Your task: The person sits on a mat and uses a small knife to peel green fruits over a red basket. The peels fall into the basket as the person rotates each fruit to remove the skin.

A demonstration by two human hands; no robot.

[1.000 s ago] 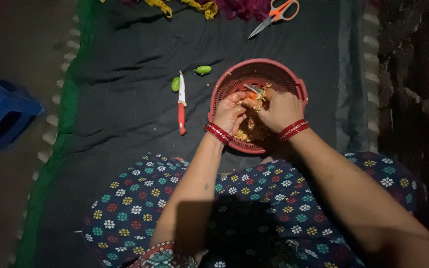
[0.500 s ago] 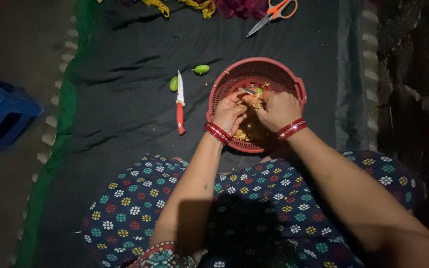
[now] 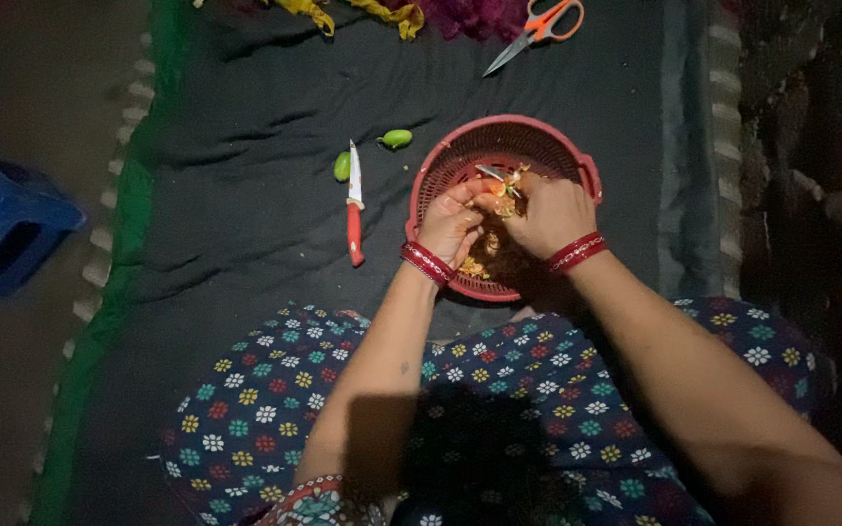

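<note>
Your left hand point(image 3: 450, 222) pinches a small orange vegetable piece point(image 3: 491, 203) over the red round plastic basket point(image 3: 440, 166) near the dark mat's right edge; your right hand point(image 3: 550, 214) grips a small peeler point(image 3: 492, 174) against it. Peeling is mid-way, I'd judge — next, turn the piece.

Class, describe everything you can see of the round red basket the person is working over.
The red basket is round, looks like moulded plastic, with latticed perforated walls and a thicker rim; a small handle tab juts from its right side. It sits upright on the dark cloth, just ahead of the person's knees. Yellowish peelings and scraps lie on its bottom. The left hand and right hand hover over it, pinching a small orange piece with a metal blade between them. Its near rim is partly hidden by the wrists.
</note>
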